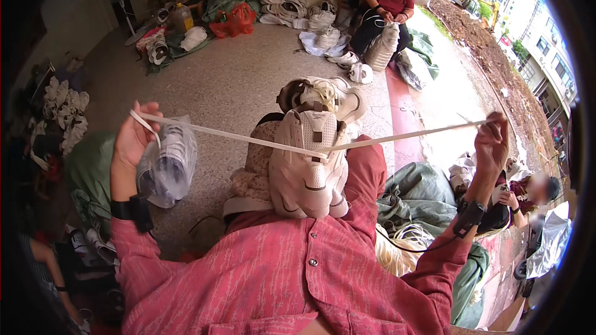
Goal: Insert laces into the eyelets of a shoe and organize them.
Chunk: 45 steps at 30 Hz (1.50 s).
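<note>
A white sneaker [308, 161] rests heel-up on my lap, between my knees. A flat white shoelace [236, 137] runs through it and stretches out to both sides. My left hand [133, 139] is raised at the left, shut on one end of the lace. My right hand [492, 144] is raised at the right, pinching the other end. Both lace halves are pulled taut and meet at the shoe's upper. Beyond the toe lie more white shoes [323, 96].
A clear plastic bag of shoes [167, 164] sits just behind my left hand. A bundle of white laces [397, 251] lies by my right hip. A person in a red shirt [388, 0] works at the back, another person [528, 192] at the right. Shoe piles line the walls.
</note>
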Available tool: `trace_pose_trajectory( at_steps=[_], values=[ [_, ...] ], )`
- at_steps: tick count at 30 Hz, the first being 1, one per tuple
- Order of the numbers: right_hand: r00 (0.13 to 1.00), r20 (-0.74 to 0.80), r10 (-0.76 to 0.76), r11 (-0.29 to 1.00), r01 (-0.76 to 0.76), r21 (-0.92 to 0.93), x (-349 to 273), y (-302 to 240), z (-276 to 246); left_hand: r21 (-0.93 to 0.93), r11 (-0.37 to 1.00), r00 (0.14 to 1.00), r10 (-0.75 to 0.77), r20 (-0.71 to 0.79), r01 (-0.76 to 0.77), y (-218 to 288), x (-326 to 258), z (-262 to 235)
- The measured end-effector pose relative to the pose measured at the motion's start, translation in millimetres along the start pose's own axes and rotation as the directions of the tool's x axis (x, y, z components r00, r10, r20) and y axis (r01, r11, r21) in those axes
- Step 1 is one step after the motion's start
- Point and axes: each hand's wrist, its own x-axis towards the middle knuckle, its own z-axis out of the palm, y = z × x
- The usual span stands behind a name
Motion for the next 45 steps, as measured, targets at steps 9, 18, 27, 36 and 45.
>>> trace_pose_trajectory(
  at_steps=[9,18,27,36,45],
  values=[
    [0.711,-0.552,-0.435,0.881,0.462,-0.099,-134.2,-147.0,-188.3,0.831,0.556,0.959,-0.246,0.138,0.023,-81.1,15.8,-29.4],
    [0.871,-0.431,-0.236,0.772,-0.101,-0.628,-51.6,145.6,-93.4,0.362,0.226,0.421,0.327,0.846,-0.904,-47.5,-7.1,219.1],
    [0.963,-0.224,0.15,0.47,-0.269,-0.841,-45.1,272.7,-33.6,0.28,0.268,0.323,0.129,0.938,-0.922,-89.7,16.6,286.5],
    [0.916,-0.28,0.287,0.467,-0.389,-0.794,-47.6,272.1,-22.5,0.335,0.379,0.392,0.081,0.916,-0.863,-98.1,16.4,285.3],
    [0.95,-0.244,0.193,0.377,-0.302,-0.875,-47.1,278.6,-26.8,0.357,0.328,0.418,0.137,0.898,-0.874,-103.3,8.6,286.2]
  ],
)
